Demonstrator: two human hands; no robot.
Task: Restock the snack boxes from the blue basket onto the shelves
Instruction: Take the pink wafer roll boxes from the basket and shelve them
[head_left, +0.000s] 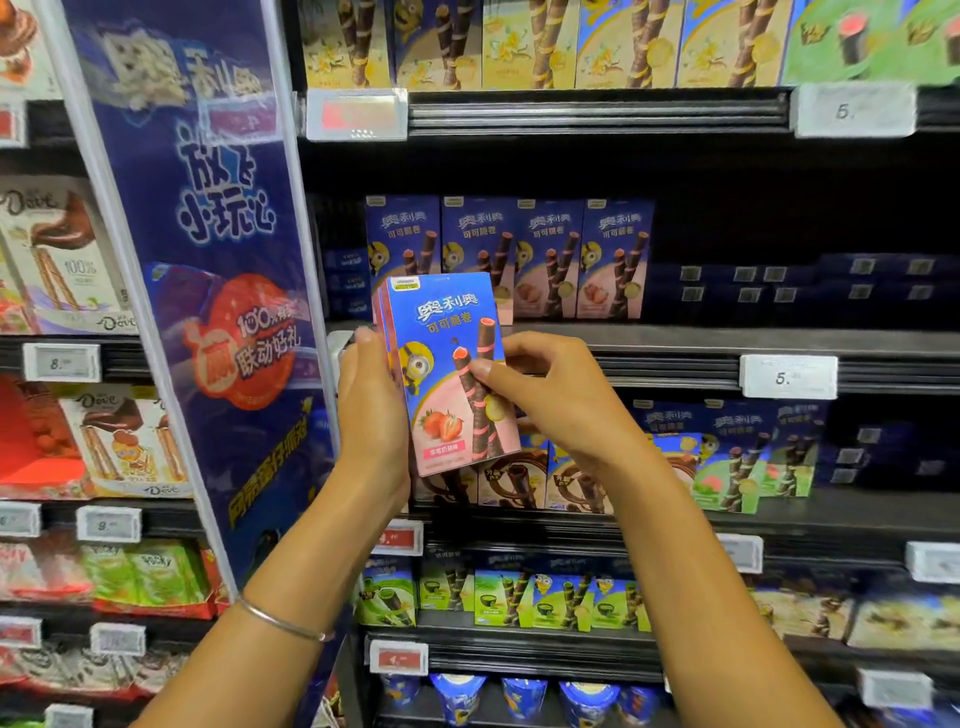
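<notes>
I hold a small stack of blue-and-pink strawberry wafer-roll snack boxes (447, 374) upright in front of the shelves. My left hand (370, 410) grips the stack's left side and back. My right hand (553, 395) pinches the front box at its right edge, thumb on the face. Behind the stack, a row of the same strawberry boxes (509, 254) stands on the middle shelf (675, 343), with dark open space to the right of it. The blue basket is out of view.
A slanted blue promotional divider (208, 260) separates these shelves from the chocolate boxes (57, 260) on the left. Vanilla boxes (571, 41) fill the shelf above, chocolate and green boxes (727, 457) the one below. White price tags (787, 376) line the shelf edges.
</notes>
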